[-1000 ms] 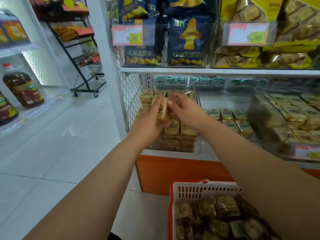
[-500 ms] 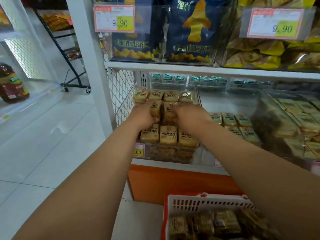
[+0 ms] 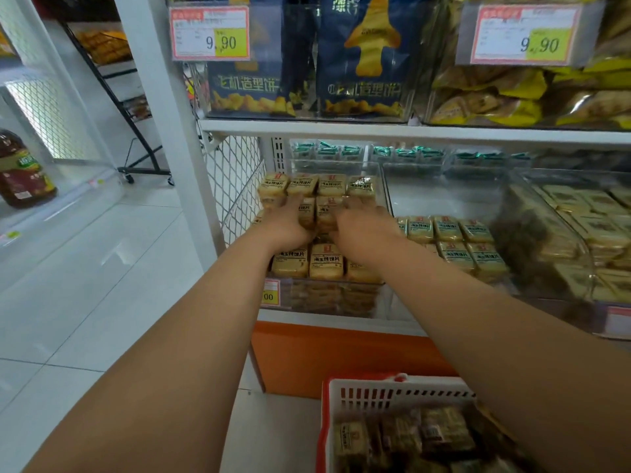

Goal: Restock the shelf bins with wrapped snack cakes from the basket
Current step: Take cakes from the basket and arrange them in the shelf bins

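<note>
Two bare hands meet over the leftmost clear bin (image 3: 380, 186) at centre frame of the head view, pressing down on the middle row of wrapped snack cakes (image 3: 326, 262). The left hand (image 3: 285, 221) lies on the packets with its fingers wrapped over their far edge; the right hand (image 3: 360, 221) rests just beside it, fingers curled onto the neighbouring packets — whether either grips a single cake or only tamps the row cannot be told from here. This bin looks close to full: cakes stand in rows front to back, stacked well up its walls. The next bin (image 3: 444, 199) to the right, at mid-frame, holds far less — two short rows of the same cakes at its front, bare floor behind. At the lower right of the frame the red-and-white basket (image 3: 392, 392) sits below the arms with many wrapped cakes inside. Judged from that, the job is partly done: one bin nearly topped up, at least one more to fill, and plenty of stock waiting. Bagged snacks (image 3: 362, 63) and price tags (image 3: 210, 32) line the shelf above, across the top of the frame.
</note>
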`<act>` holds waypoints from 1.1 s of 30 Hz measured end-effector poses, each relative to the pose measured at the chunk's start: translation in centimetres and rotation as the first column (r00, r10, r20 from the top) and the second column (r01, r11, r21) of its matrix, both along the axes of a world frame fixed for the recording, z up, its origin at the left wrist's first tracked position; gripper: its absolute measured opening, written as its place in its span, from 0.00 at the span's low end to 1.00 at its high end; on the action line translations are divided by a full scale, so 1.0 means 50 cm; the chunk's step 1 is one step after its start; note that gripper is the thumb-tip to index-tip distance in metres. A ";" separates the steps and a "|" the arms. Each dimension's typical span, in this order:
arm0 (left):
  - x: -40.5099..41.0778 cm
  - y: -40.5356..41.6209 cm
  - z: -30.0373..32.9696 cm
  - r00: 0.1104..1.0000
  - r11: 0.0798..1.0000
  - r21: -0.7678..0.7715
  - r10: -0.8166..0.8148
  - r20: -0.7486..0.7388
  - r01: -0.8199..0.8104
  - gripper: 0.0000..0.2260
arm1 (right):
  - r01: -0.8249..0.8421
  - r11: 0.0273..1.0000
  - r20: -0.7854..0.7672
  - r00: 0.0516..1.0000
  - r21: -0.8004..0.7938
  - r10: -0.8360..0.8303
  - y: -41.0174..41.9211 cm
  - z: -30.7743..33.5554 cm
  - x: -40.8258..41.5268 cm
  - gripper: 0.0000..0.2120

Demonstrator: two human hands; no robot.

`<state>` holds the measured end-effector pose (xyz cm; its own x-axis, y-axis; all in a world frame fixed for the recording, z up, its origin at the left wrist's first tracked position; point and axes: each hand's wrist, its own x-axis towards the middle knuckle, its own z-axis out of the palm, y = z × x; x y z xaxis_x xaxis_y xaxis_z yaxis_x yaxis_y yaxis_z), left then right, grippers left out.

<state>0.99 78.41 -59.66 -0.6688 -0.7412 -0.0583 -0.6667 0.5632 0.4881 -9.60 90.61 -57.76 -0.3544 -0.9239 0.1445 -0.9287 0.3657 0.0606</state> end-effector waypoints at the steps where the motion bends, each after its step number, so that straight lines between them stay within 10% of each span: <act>1: -0.004 -0.002 -0.001 1.000 1.000 -0.001 0.011 -0.001 -0.011 0.40 | -0.028 0.997 0.024 0.999 -0.068 0.029 0.022 -0.001 0.004 0.21; 7: -0.020 -0.088 -0.088 0.991 1.000 -0.008 -0.013 -0.130 0.012 0.37 | -0.040 0.883 0.222 0.962 -0.467 0.161 0.227 -0.044 0.060 0.13; 11: 0.034 0.126 0.000 0.957 0.966 -0.186 0.125 -0.262 -0.178 0.29 | 0.123 0.912 0.344 0.939 -0.391 0.021 0.361 -0.110 0.066 0.12; 17: 0.040 0.414 -0.031 0.760 0.976 -0.218 -0.140 -0.634 -0.002 0.07 | 0.353 0.898 0.624 0.772 -0.263 -0.121 0.491 -0.229 0.034 0.10; 24: -0.002 0.543 -0.229 0.974 0.957 0.180 -0.223 -0.045 0.227 0.12 | 0.595 0.797 0.882 0.319 0.099 -0.348 0.594 -0.379 -0.026 0.13; 33: -0.094 0.552 -0.381 0.785 0.856 0.031 -0.486 0.383 0.515 0.21 | 0.662 0.643 0.912 -0.169 0.386 -0.373 0.602 -0.501 -0.023 0.12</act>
<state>-3.74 106.01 -78.69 -0.8874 -0.3195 -0.3324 -0.4006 0.8912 0.2127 -10.74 120.72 -82.83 -0.6568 -0.3654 -0.6596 0.3550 0.6220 -0.6980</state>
